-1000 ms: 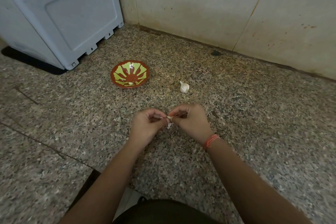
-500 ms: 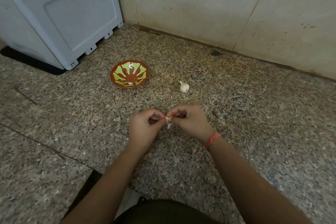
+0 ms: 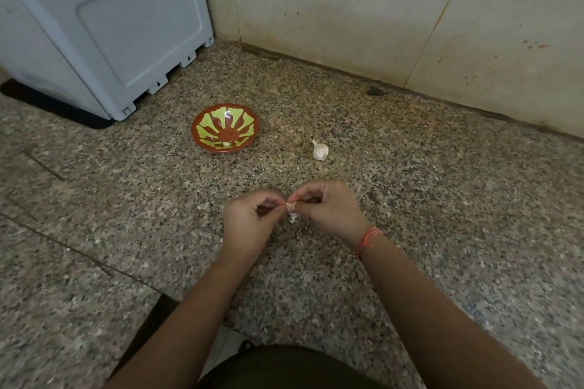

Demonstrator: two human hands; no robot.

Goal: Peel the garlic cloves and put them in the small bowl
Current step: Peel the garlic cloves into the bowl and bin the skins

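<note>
Both your bare forearms reach forward from the lower edge of view and converge at centre. Your left grip (image 3: 249, 224) is curled, back of the hand up, thumb and forefinger pinching a small pale garlic clove (image 3: 291, 206). Your right grip (image 3: 331, 211) is likewise curled, its fingertips (image 3: 294, 198) pinching the same clove from the opposite side. The grips meet at the fingertips. Your right wrist carries an orange thread band (image 3: 368, 238).
</note>
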